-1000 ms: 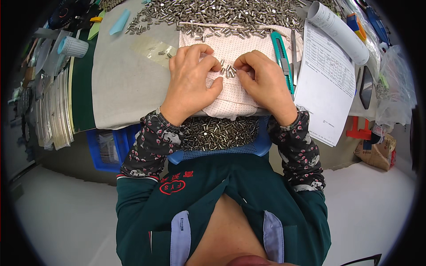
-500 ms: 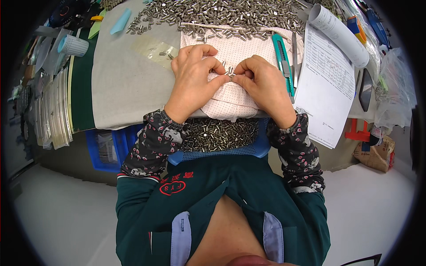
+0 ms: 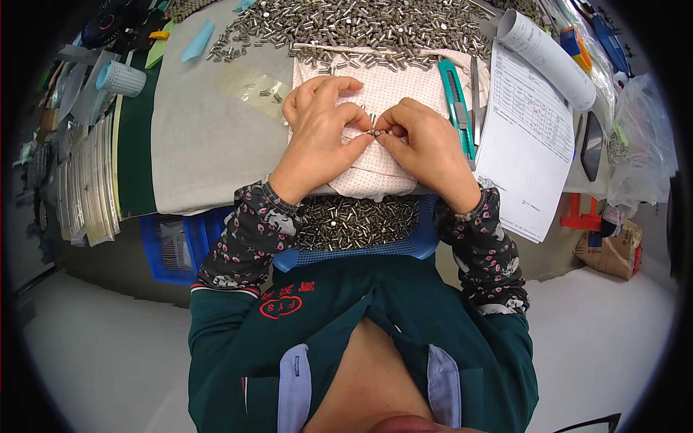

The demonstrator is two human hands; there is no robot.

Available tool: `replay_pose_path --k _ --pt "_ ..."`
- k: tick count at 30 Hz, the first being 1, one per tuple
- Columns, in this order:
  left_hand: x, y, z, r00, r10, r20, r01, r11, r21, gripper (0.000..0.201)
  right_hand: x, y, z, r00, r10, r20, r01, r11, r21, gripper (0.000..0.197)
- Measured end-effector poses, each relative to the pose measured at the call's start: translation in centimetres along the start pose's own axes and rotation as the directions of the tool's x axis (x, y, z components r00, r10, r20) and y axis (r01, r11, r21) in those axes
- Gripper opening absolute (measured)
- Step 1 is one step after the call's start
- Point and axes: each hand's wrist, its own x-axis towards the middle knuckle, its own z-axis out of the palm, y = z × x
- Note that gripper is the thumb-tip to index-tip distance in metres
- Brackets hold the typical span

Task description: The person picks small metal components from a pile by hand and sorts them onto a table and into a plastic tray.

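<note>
My left hand (image 3: 321, 137) and my right hand (image 3: 427, 141) meet over a dotted pale pink cloth (image 3: 382, 177). Thumb and index finger of each are pinched on a small metal pin (image 3: 375, 133) between them; its exact shape is too small to tell. One or two similar pins lie just beyond the fingertips, partly hidden. Past the cloth spreads a large heap of short silvery metal pins (image 3: 346, 29). Below the table edge, a blue basket (image 3: 354, 254) in front of my body holds many more pins.
Right of the cloth lie a green utility knife (image 3: 456, 108), a thin metal tool (image 3: 475, 97) and printed sheets (image 3: 530, 144) with a rolled paper (image 3: 548, 61). A dark phone (image 3: 593, 146) sits farther right. At left are a paper cup (image 3: 121, 78) and a clear plastic bag (image 3: 253, 85).
Both hands have shifted slightly toward me and stay pinched together. A small metal piece now shows between the fingertips, and fewer loose pins show beside them.
</note>
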Motion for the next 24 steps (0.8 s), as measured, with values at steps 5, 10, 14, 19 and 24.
replay_pose_path --k 5,10,14,19,24 --pt "-0.2 0.6 -0.7 1.0 0.008 0.022 -0.009 0.999 0.042 0.015 -0.2 -0.2 -0.1 0.999 -0.052 -0.011 0.052 0.994 0.092 0.008" --pt "-0.9 2.1 -3.8 0.976 0.13 0.175 -0.111 0.987 -0.113 0.019 -0.3 -0.8 -3.0 0.95 -0.091 0.3 -0.03 0.926 0.375 0.01" --pt "0.0 0.6 -4.5 0.999 0.046 -0.017 -0.047 0.998 -0.049 0.018 0.5 -0.7 -1.6 0.982 -0.138 0.128 0.095 0.95 0.298 0.012" --pt "-0.1 -0.6 -3.3 0.999 -0.029 0.022 0.027 0.996 0.09 0.018 1.3 -0.7 0.9 0.986 -0.094 -0.136 0.091 0.995 -0.029 0.017" --pt "-0.1 -0.6 -2.6 1.0 -0.006 0.028 0.002 0.99 0.144 0.018 1.5 -1.2 1.8 0.978 -0.153 -0.141 0.137 0.984 -0.113 0.016"
